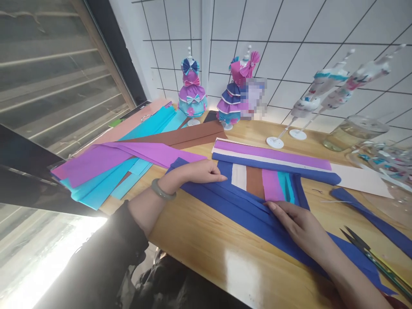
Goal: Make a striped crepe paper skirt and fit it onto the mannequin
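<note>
Head cam: blue sheet lies on the wood table, running diag. from the L hand area, in front of the person, down to the lower R near the scissors. Look: solid dark blue, matte, long + narrow, w/ straight lengthwise fold lines and a folded-over strip along the far edge; R end is pointed/uneven. Can't tell if paper or cloth. L hand, w/ a bangle on the wrist, sits at the sheet's L end: fingers curled in, thumb alongside; can't tell if it's gripping any of it. R hand: thumb + fingertips pinching the folded far edge approx. mid-length. Just past that edge, btwn the hands, is a striped piece: blue, white, brown, purple, turquoise bands side by side. Behind it, a long purple/white/blue band. To the L, a pile w/ a purple sheet, brown sheet and turquoise sheets, overlapping. 2 small dressed stands, one w/ a blue bow on top, one w/ pink on top, upright nr the tiled wall.
</note>
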### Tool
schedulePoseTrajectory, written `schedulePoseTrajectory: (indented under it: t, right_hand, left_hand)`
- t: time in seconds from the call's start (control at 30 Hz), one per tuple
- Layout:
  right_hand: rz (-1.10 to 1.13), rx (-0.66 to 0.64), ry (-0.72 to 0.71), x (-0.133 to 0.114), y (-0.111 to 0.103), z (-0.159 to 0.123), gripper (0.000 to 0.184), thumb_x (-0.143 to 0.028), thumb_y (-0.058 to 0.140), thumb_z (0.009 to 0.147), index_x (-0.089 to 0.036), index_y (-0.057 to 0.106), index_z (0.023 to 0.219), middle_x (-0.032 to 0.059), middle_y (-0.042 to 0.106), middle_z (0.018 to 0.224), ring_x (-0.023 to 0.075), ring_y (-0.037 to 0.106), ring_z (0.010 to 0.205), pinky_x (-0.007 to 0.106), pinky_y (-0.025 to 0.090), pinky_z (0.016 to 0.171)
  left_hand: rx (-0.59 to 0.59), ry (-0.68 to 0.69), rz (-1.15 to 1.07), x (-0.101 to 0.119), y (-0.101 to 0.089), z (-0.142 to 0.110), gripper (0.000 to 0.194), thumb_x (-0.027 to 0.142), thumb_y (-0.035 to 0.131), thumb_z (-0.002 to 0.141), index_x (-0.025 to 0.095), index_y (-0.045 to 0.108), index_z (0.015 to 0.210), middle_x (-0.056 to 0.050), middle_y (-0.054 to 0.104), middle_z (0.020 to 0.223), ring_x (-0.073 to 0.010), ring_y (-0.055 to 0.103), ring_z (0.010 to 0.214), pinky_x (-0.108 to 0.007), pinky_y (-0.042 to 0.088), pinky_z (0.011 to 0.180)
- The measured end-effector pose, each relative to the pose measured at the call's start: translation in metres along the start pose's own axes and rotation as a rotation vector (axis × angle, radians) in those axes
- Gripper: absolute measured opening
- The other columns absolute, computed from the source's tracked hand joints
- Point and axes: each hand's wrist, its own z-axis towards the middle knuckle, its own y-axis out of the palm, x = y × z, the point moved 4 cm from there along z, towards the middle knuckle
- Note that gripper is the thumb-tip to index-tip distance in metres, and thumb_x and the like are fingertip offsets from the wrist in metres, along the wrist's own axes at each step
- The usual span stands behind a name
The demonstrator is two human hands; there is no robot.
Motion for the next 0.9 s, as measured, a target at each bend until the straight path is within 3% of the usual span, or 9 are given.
schedulePoseTrajectory:
  t: [0.1,0.4,0.67,0.9]
  right_hand:
    - [0.008,0.011,-0.009,-0.001,0.000,0.000,0.041,-0.051,0.039,0.087,-0.023,0.067,0.080,0.0030,0.071,0.082,0.0250,0.064,0.087,0.031,0.050,0.073]
    - [0.020,0.046,-0.013,0.003,0.001,-0.001,0.037,-0.052,0.046,0.084,-0.024,0.070,0.088,0.0035,0.072,0.089,0.0233,0.066,0.080,0.032,0.052,0.070]
    - [0.031,0.026,-0.012,0.003,0.002,-0.002,0.035,-0.051,0.047,0.085,-0.024,0.068,0.090,0.0037,0.071,0.094,0.0223,0.065,0.085,0.032,0.051,0.075]
    - [-0.010,0.053,-0.016,0.008,0.003,-0.001,0.036,-0.052,0.047,0.084,-0.023,0.068,0.084,0.0039,0.072,0.087,0.0225,0.065,0.077,0.032,0.051,0.068]
  left_hand:
    - [0.000,0.023,-0.014,-0.002,0.002,0.001,0.042,0.047,0.050,0.081,0.015,0.057,0.055,0.002,0.043,0.053,-0.0077,0.036,0.050,-0.024,0.027,0.051]
    - [-0.024,0.019,-0.047,-0.007,0.005,0.002,0.036,0.049,0.055,0.079,0.016,0.071,0.081,-0.002,0.064,0.073,-0.0108,0.053,0.064,-0.022,0.036,0.057]
    - [-0.007,0.045,-0.022,-0.010,0.005,0.004,0.023,0.036,0.060,0.077,0.015,0.070,0.079,-0.003,0.065,0.074,-0.0112,0.056,0.066,-0.022,0.039,0.059]
    - [-0.008,0.058,-0.040,-0.012,0.005,0.004,0.021,0.035,0.061,0.076,0.015,0.068,0.076,-0.002,0.064,0.073,-0.0108,0.056,0.066,-0.022,0.040,0.060]
